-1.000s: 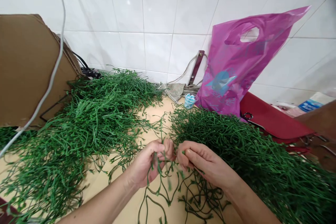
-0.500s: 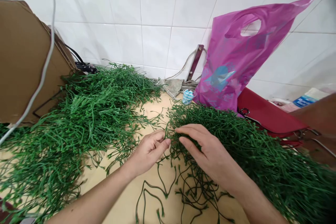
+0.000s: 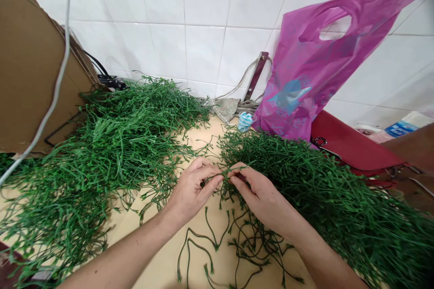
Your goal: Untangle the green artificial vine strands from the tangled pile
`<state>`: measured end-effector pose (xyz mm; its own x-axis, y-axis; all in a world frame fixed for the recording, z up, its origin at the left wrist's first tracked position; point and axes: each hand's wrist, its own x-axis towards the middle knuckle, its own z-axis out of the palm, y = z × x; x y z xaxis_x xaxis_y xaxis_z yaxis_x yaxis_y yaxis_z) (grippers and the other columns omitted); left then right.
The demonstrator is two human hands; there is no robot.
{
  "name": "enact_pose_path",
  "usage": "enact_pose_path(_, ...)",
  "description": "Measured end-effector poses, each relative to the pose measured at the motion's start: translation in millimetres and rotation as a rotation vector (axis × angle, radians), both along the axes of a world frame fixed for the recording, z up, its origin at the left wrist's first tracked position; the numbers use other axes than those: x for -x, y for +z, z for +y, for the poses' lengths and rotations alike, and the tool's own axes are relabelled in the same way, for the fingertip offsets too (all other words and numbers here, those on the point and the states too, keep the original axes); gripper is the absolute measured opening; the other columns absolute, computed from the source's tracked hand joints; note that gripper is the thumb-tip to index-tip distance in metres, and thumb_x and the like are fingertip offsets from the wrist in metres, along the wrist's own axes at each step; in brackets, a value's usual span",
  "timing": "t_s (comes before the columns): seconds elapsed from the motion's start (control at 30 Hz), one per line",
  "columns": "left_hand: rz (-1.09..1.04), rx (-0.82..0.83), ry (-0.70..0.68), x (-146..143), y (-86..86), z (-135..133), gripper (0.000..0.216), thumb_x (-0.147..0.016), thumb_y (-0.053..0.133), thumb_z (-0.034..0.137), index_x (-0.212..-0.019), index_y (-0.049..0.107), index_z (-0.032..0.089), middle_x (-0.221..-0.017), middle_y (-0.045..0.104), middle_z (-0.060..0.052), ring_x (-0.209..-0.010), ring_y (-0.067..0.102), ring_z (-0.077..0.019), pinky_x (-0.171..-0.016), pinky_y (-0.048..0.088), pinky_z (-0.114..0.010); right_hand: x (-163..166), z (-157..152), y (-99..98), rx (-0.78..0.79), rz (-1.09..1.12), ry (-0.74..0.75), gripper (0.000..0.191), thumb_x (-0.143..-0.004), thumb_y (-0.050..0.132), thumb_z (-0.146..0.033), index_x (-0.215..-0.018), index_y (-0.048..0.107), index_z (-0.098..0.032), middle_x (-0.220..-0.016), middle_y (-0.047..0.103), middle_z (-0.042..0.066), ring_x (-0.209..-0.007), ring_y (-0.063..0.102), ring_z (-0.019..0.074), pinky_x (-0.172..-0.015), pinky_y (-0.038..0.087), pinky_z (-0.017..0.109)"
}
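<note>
Between my two hands is a thin green artificial stem [image 3: 225, 173]. My left hand [image 3: 195, 184] pinches it between thumb and forefinger. Close by, my right hand [image 3: 255, 189] is closed on the same stem, its fingertips almost meeting those of the left. A big pile of green stems [image 3: 135, 131] with small forked tips lies to the left. Darker stems make a second pile [image 3: 325, 189] on the right, reaching up to my right hand. Several loose stems [image 3: 200, 244] are scattered on the tan tabletop [image 3: 156, 253] below my hands.
A cardboard box [image 3: 37, 76] stands at left, with a white cable [image 3: 57, 86] hanging before it. Against the tiled wall are a purple plastic bag [image 3: 301, 72], a small clear cup with blue-and-white contents [image 3: 245, 121] and a red bag [image 3: 356, 144].
My right hand has closed from open fingers onto the stem beside my left hand. The stem has swung from upright to nearly level. The view has shifted slightly.
</note>
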<state>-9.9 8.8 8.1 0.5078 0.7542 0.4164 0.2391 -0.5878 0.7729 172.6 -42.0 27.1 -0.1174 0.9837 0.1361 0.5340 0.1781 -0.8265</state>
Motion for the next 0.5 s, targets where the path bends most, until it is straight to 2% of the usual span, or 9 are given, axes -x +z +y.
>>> enact_pose_path(0.1,-0.040,0.099,-0.011,0.9,0.1,-1.1,0.014,-0.093,0.058,0.026,-0.089,0.069,0.018,-0.080,0.061,-0.001,-0.076,0.056,-0.0130,-0.071,0.043,-0.024,0.1,-0.2,1.2,0.044,0.042,0.008,0.016,-0.095,0.043,-0.025,-0.082,0.053,-0.022,-0.074,0.054,-0.002,-0.069,0.050,0.0140,-0.063,0.042,0.025)
enact_pose_path(0.2,-0.071,0.382,-0.081,0.5,-1.9,-2.3,0.021,-0.095,0.054,0.036,-0.085,0.062,0.018,-0.059,0.042,0.007,-0.054,0.038,-0.0096,-0.052,0.032,-0.023,0.9,-0.7,4.6,0.047,0.044,0.005,0.015,-0.095,0.044,-0.027,-0.083,0.053,-0.022,-0.073,0.051,-0.003,-0.068,0.047,0.0134,-0.062,0.041,0.024)
enact_pose_path(0.27,-0.068,0.465,-0.076,-0.4,-3.5,-2.4,0.022,-0.094,0.053,0.037,-0.084,0.058,0.019,-0.057,0.035,0.008,-0.052,0.033,-0.0094,-0.050,0.028,-0.023,2.0,-0.7,5.8,0.052,0.051,0.008,0.016,-0.095,0.044,-0.028,-0.086,0.056,-0.022,-0.074,0.051,-0.003,-0.069,0.047,0.0134,-0.063,0.041,0.024)
enact_pose_path(0.4,0.042,0.250,0.072,-2.0,-3.3,-1.8,0.013,-0.088,0.059,0.026,-0.078,0.060,0.018,-0.062,0.044,0.006,-0.058,0.038,-0.0094,-0.056,0.031,-0.023,4.0,1.3,1.0,0.074,0.065,-0.013,0.015,-0.091,0.051,-0.032,-0.089,0.062,-0.021,-0.072,0.055,-0.003,-0.066,0.051,0.0137,-0.061,0.042,0.025)
enact_pose_path(0.5,0.083,0.177,0.080,-2.1,-1.6,-2.1,0.011,-0.087,0.058,0.023,-0.077,0.060,0.018,-0.065,0.048,0.005,-0.060,0.041,-0.0097,-0.059,0.033,-0.023,3.9,2.9,-4.9,0.056,0.035,-0.090,0.013,-0.087,0.057,-0.030,-0.087,0.065,-0.020,-0.066,0.050,-0.004,-0.060,0.047,0.0137,-0.057,0.038,0.026)
